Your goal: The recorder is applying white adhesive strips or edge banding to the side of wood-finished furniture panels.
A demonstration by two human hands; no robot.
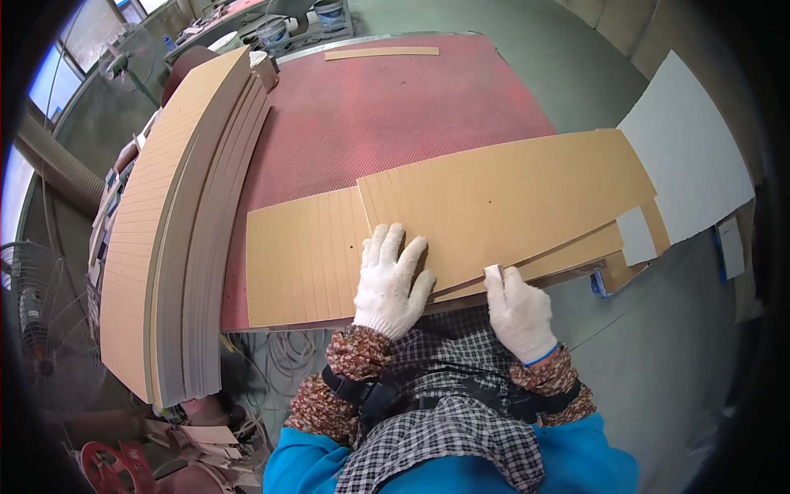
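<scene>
resting wide-spread, white-gloved left hand (385,284) on tan wood-grain panels (510,177); pinching small whitish block (493,271) (in curled right hand (520,313)).

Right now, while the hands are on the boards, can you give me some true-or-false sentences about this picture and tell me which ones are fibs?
1. The left hand and the right hand are both gloved in white. True.
2. The left hand is up in the air. False: it lies on the wood-coloured boards.
3. The right hand pinches a small pale block. True.
4. The tall stack stands on the right of the picture. False: the tall stack is on the left.
5. A thin strip lies near the far edge of the red tabletop. True.
</scene>
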